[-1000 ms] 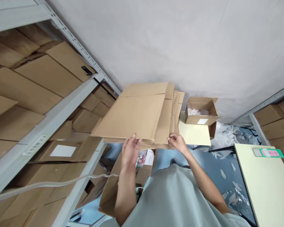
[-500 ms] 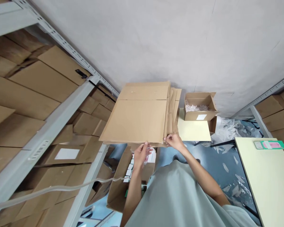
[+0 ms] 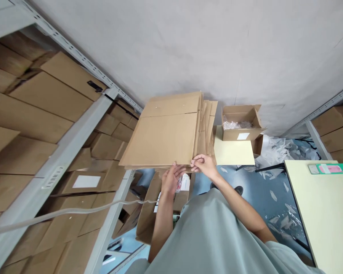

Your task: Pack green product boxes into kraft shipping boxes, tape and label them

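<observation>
Just below frame centre, two hands meet at the near edge of one stack of flattened cartons (image 3: 164, 139). The left hand (image 3: 171, 179) grips it from beneath and the right hand (image 3: 204, 165) pinches its corner. The sheets lie too close to count. Farther off, right of centre, one open box (image 3: 241, 123) sits on a pale worktop (image 3: 234, 154).

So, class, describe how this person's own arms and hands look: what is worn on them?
The left hand and right hand are bare: no gloves, rings or watch show. Forearms are uncovered. The pale grey-green top is plain, its sleeves ending above the forearms.
</observation>
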Demonstrator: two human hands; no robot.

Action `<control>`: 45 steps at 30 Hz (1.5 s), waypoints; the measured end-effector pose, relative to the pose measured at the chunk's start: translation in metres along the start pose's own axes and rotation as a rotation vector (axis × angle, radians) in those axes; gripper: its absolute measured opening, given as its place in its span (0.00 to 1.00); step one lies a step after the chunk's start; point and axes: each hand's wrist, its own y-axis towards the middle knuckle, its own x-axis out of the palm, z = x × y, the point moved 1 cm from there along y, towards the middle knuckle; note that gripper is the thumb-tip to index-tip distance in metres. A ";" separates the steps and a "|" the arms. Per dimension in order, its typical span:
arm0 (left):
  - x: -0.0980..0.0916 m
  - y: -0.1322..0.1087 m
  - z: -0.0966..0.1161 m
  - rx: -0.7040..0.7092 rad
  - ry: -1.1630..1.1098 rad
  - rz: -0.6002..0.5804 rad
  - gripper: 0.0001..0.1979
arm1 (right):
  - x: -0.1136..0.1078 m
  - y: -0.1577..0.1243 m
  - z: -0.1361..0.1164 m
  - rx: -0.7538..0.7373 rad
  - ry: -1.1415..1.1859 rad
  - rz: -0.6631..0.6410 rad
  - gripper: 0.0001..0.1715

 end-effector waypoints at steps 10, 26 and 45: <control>0.010 0.010 0.087 0.279 -0.344 0.017 0.15 | -0.035 0.007 -0.001 0.033 -0.027 0.071 0.29; 0.017 -0.003 0.067 0.038 -0.226 -0.011 0.03 | -0.036 0.018 0.004 0.114 -0.415 0.007 0.21; -0.004 0.007 -0.014 -0.110 -0.034 0.061 0.10 | -0.035 0.002 0.006 -0.604 -1.353 -0.220 0.12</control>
